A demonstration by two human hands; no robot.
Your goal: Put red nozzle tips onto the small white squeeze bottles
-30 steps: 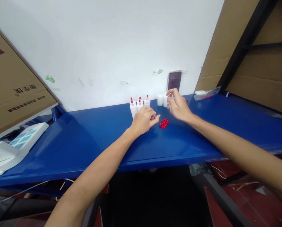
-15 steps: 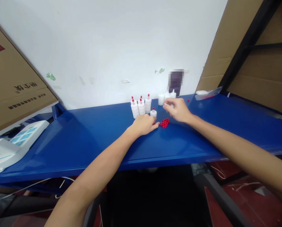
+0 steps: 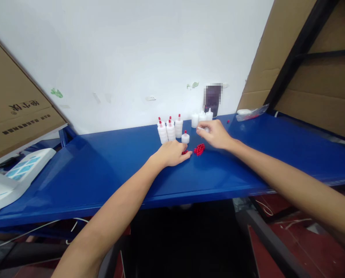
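Note:
My left hand (image 3: 172, 153) is low over the blue table, its thumb and forefinger apart around a few small red caps (image 3: 185, 153), with the other fingers hidden. Just beyond it stands a white squeeze bottle (image 3: 185, 138) with a red cap on its tip. Several more red-tipped white bottles (image 3: 171, 132) stand together behind this hand. My right hand (image 3: 214, 134) is closed in a pinch on a small white nozzle-like piece (image 3: 201, 128), in front of white bottles (image 3: 202, 117) without red caps. A pile of red caps (image 3: 199, 149) lies between my hands.
A phone (image 3: 212, 100) with a blurred screen leans on the white wall behind the blue table (image 3: 117, 162). Right of it lie a stray red cap (image 3: 228, 121) and a clear plastic bag (image 3: 252, 113). A white device with blue keys (image 3: 27, 170) sits at the left edge.
The whole view has shifted slightly. More red caps show between my left thumb and forefinger, which has drawn back from the nearest bottle. My right hand keeps its pinch in nearly the same place.

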